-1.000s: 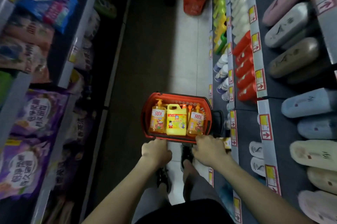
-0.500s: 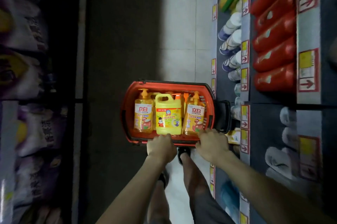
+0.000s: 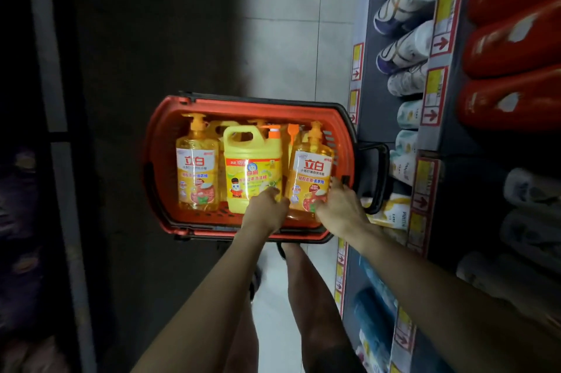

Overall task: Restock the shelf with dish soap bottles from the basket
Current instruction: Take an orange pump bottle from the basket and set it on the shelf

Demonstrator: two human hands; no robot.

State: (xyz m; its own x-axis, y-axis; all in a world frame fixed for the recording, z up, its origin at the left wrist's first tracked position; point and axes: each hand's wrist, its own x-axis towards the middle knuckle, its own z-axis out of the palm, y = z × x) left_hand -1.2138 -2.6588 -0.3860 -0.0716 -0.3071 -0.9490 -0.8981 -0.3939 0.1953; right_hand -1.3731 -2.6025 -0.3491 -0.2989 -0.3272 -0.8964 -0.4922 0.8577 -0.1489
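Head view: left hand (image 3: 267, 210) curls between yellow jug (image 3: 252, 166) and right pump bottle (image 3: 311, 172), hold unclear; right hand (image 3: 340, 208) grips that bottle's base. Dish soap bottles (image 3: 197, 172) stand in the red basket (image 3: 243, 104) on the tiled floor (image 3: 282, 48), beside dark shelving (image 3: 372, 84) bearing price tags (image 3: 437, 90).

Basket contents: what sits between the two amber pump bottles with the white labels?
In the head view, the yellow handled jug sits between the left pump bottle and the right pump bottle in the red basket.
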